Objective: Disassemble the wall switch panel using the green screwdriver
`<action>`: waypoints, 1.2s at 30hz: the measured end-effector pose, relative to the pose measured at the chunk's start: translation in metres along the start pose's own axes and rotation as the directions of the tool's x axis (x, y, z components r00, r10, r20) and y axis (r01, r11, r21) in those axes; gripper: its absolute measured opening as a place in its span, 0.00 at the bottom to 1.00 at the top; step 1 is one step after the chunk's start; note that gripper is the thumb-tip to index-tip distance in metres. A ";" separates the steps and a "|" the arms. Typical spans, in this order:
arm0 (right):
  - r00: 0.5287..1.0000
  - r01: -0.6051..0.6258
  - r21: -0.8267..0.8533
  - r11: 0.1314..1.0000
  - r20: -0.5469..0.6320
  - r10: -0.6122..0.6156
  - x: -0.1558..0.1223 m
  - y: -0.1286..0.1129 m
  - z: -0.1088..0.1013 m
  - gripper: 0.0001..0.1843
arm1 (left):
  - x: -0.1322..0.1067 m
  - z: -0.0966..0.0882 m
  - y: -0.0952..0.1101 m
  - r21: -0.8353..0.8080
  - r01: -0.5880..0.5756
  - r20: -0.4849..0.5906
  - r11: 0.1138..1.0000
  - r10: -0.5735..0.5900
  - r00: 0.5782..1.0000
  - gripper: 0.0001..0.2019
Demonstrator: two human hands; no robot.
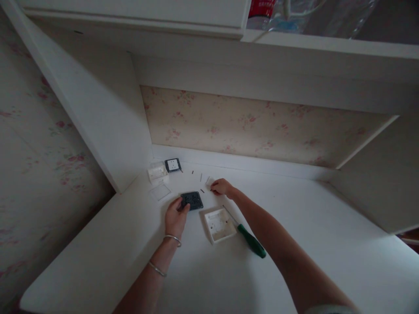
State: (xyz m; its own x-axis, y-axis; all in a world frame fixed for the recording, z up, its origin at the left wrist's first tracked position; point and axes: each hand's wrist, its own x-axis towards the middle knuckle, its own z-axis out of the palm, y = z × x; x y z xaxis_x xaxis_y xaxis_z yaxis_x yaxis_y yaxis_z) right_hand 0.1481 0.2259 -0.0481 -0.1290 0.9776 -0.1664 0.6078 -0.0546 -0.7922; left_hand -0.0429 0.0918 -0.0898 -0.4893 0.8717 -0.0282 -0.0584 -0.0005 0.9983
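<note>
My left hand (175, 216) grips the near left edge of a dark socket panel (195, 200), thumb on top, with the panel's dark inner side facing up. Farther right, my right hand (222, 187) has its fingertips pinched together low over the tabletop, against a small white piece (209, 180). What lies between those fingertips is too small to make out. A square white mounting box (220, 226) sits open side up between my forearms. Beside it, partly under my right forearm, lies a screwdriver (251, 241) with a green handle.
At the back left are another white box (157, 173), a socket panel with a white face (173, 164) and a clear cover (160, 191). Several small screws (202, 191) lie scattered on the white desk (314, 226). A shelf (262, 65) overhangs the back.
</note>
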 end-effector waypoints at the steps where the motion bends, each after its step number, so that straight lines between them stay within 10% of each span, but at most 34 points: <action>1: 1.000 -0.004 -0.030 1.000 0.012 0.005 0.005 0.000 0.000 0.15 | 0.002 0.001 -0.003 0.035 -0.032 0.019 0.999 0.032 0.999 0.19; 11: 0.988 0.124 -0.325 0.938 0.131 -0.085 0.041 -0.010 -0.003 0.15 | 0.009 -0.004 0.005 0.293 -0.132 0.022 0.947 0.131 0.991 0.21; 20: 0.907 0.419 -0.567 0.709 0.300 -0.296 -0.015 -0.018 0.002 0.24 | 0.026 0.008 0.012 0.408 -0.290 0.064 0.866 0.290 0.955 0.18; 36: 0.965 0.236 -0.743 0.626 0.105 -0.240 0.005 -0.006 -0.016 0.21 | 0.067 0.063 0.016 0.609 -0.439 0.249 0.661 0.366 0.897 0.12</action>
State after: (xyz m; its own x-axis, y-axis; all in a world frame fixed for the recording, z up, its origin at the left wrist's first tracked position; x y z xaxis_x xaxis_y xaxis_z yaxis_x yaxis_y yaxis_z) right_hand 0.1562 0.2344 -0.0350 -0.3524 0.9353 -0.0321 0.9324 0.3479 -0.0985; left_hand -0.0215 0.1812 -0.0723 -0.2433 0.9037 0.3524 0.7059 -0.0842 0.7033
